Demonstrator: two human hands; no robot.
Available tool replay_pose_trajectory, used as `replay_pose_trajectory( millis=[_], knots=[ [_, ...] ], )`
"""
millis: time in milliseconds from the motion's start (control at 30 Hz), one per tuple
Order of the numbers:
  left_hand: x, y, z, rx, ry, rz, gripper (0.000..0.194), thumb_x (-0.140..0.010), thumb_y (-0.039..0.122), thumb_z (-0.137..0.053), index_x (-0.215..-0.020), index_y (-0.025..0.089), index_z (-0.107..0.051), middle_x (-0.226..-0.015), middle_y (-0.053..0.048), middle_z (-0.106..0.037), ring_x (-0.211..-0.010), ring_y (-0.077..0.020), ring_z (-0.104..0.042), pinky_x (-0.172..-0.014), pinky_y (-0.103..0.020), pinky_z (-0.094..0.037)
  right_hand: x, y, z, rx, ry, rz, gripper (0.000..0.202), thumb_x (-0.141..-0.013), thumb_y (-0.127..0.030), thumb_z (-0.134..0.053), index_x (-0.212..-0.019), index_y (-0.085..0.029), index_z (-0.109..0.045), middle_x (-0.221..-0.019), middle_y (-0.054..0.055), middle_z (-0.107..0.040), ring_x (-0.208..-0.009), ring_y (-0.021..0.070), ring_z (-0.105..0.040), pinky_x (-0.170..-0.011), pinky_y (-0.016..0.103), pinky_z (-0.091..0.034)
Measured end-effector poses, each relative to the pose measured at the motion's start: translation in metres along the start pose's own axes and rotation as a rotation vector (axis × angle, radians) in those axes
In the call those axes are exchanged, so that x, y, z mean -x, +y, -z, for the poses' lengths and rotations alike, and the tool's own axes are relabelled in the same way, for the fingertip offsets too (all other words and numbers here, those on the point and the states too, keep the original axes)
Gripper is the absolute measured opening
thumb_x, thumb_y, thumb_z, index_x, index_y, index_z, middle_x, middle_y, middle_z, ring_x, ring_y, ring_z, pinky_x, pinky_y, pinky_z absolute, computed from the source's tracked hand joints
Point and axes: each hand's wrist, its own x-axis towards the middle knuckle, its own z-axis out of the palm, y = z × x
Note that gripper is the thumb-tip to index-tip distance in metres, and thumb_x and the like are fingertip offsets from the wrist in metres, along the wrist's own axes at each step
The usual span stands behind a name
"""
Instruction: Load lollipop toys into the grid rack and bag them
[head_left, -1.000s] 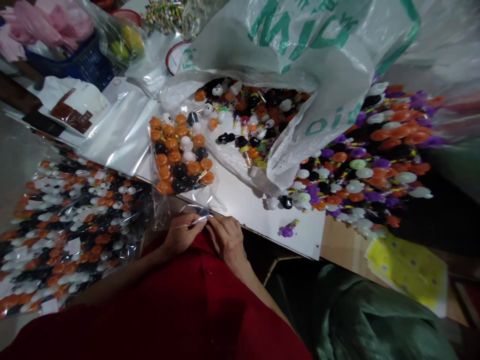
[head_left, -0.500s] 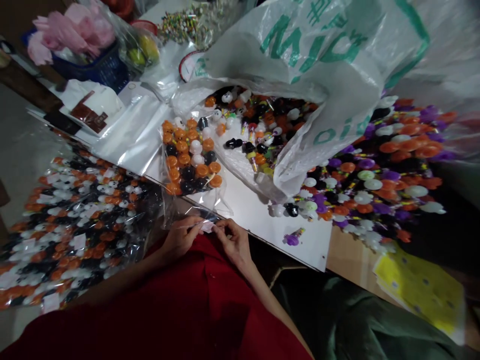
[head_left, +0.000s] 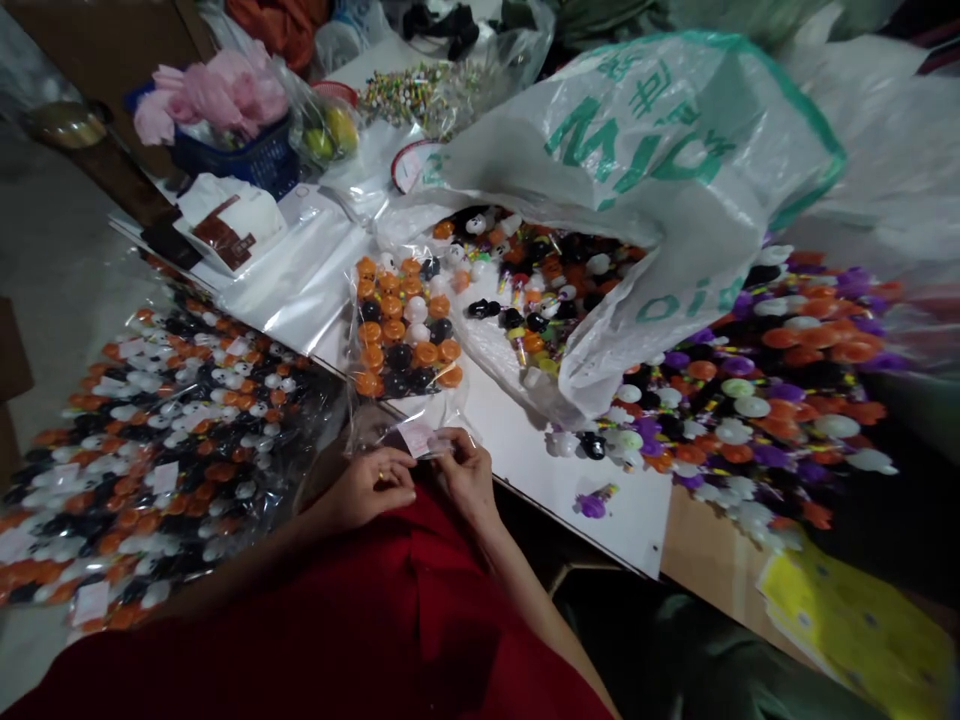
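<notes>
A clear plastic bag [head_left: 444, 405] holds orange, black and white pieces [head_left: 394, 330], some pumpkin-shaped. Its near end hangs at the table's front edge. Behind that plastic or on it, I cannot tell which, lies a small pale pink slip of paper [head_left: 416, 437]. My right hand [head_left: 466, 475] pinches the near edge of the bag beside the slip. Next to the same edge is my left hand [head_left: 375, 487], a ring on one finger, its index finger and thumb apart. Its other fingers are bent and partly hidden.
A big white plastic sack [head_left: 637, 210] of similar pieces gapes behind the bag. To the right are a heap of loose ones [head_left: 750, 410] and a single purple one [head_left: 592, 505]. Packed bags [head_left: 165, 430] lie low on the left. A blue basket [head_left: 232, 155] stands behind.
The pink slip shows larger now, farther from my fingertips. My left hand has drawn back from it and loosened. The right hand still pinches at the bag's edge. The view has shifted.
</notes>
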Motion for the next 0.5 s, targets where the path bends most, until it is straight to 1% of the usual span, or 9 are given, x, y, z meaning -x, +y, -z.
replay_pose_trajectory(
  millis=[33, 67, 100, 167, 200, 267, 367, 433, 500],
  knots=[
    [0.001, 0.006, -0.002, 0.154, -0.085, -0.008, 0.053, -0.061, 0.033, -0.086, -0.107, 0.018, -0.064, -0.082, -0.003, -0.068, -0.069, -0.0148, -0.064, -0.062, -0.025, -0.049, -0.003, -0.002, -0.003, -0.041, -0.013, -0.033, 0.025, -0.069, -0.041, -0.073, -0.075, -0.019, -0.064, -0.062, -0.004, -0.058, -0.053, 0.0112, -0.049, -0.054, 0.025, -0.041],
    [0.0, 0.013, -0.005, 0.32, -0.133, -0.032, 0.064, -0.059, 0.04, -0.088, -0.114, 0.019, -0.062, -0.085, -0.003, -0.068, -0.068, -0.0146, -0.063, -0.057, -0.024, -0.047, -0.006, -0.004, -0.007, -0.08, -0.016, -0.052, 0.027, -0.068, -0.043, -0.075, -0.076, -0.019, -0.063, -0.062, -0.004, -0.058, -0.052, 0.011, -0.049, -0.053, 0.025, -0.042],
    [0.0, 0.021, -0.009, 0.479, -0.137, -0.057, 0.069, -0.06, 0.048, -0.087, -0.118, 0.021, -0.061, -0.087, -0.003, -0.067, -0.067, -0.0141, -0.063, -0.053, -0.022, -0.044, -0.009, -0.007, -0.011, -0.116, -0.01, -0.058, 0.03, -0.067, -0.044, -0.076, -0.077, -0.019, -0.063, -0.062, -0.004, -0.059, -0.052, 0.011, -0.05, -0.053, 0.025, -0.043],
    [-0.003, 0.037, -0.017, 0.71, -0.061, -0.073, 0.06, -0.067, 0.056, -0.081, -0.113, 0.023, -0.063, -0.081, -0.001, -0.065, -0.063, -0.0117, -0.06, -0.05, -0.02, -0.041, -0.016, -0.015, -0.021, -0.177, 0.015, -0.056, 0.033, -0.066, -0.046, -0.078, -0.079, -0.019, -0.064, -0.061, -0.004, -0.059, -0.053, 0.0113, -0.052, -0.053, 0.024, -0.045],
    [-0.004, 0.043, -0.021, 0.764, -0.014, -0.06, 0.051, -0.071, 0.055, -0.079, -0.107, 0.022, -0.065, -0.075, 0.0, -0.063, -0.06, -0.0104, -0.058, -0.05, -0.02, -0.039, -0.021, -0.02, -0.027, -0.211, 0.031, -0.06, 0.035, -0.065, -0.046, -0.079, -0.08, -0.018, -0.064, -0.061, -0.004, -0.059, -0.053, 0.0114, -0.053, -0.053, 0.024, -0.045],
    [-0.006, 0.052, -0.028, 0.776, 0.022, -0.017, 0.038, -0.075, 0.048, -0.079, -0.098, 0.02, -0.067, -0.066, 0.001, -0.061, -0.055, -0.0094, -0.055, -0.05, -0.02, -0.038, -0.031, -0.033, -0.041, -0.291, 0.057, -0.078, 0.038, -0.064, -0.048, -0.08, -0.083, -0.018, -0.064, -0.061, -0.004, -0.06, -0.052, 0.0113, -0.054, -0.052, 0.023, -0.046],
    [-0.007, 0.053, -0.034, 0.721, -0.015, -0.006, 0.037, -0.074, 0.044, -0.08, -0.098, 0.018, -0.069, -0.061, 0.001, -0.061, -0.053, -0.0106, -0.055, -0.049, -0.021, -0.037, -0.046, -0.056, -0.058, -0.438, 0.016, -0.038, 0.049, -0.062, -0.047, -0.082, -0.098, -0.019, -0.064, -0.076, 0.0, -0.069, -0.061, 0.0132, -0.062, -0.055, 0.024, -0.051],
    [-0.006, 0.05, -0.033, 0.696, -0.031, -0.027, 0.037, -0.075, 0.043, -0.079, -0.1, 0.018, -0.07, -0.06, 0.0, -0.061, -0.053, -0.011, -0.055, -0.05, -0.022, -0.037, -0.047, -0.065, -0.062, -0.514, -0.059, 0.014, 0.059, -0.062, -0.047, -0.083, -0.11, -0.021, -0.062, -0.095, 0.004, -0.073, -0.072, 0.0152, -0.067, -0.061, 0.025, -0.055],
    [-0.004, 0.045, -0.029, 0.68, -0.018, -0.048, 0.034, -0.075, 0.042, -0.079, -0.097, 0.017, -0.071, -0.061, -0.001, -0.062, -0.054, -0.0109, -0.055, -0.051, -0.022, -0.037, -0.038, -0.061, -0.055, -0.513, -0.109, 0.009, 0.06, -0.064, -0.047, -0.083, -0.115, -0.022, -0.062, -0.102, 0.005, -0.073, -0.077, 0.0162, -0.068, -0.063, 0.026, -0.057]
  ],
)
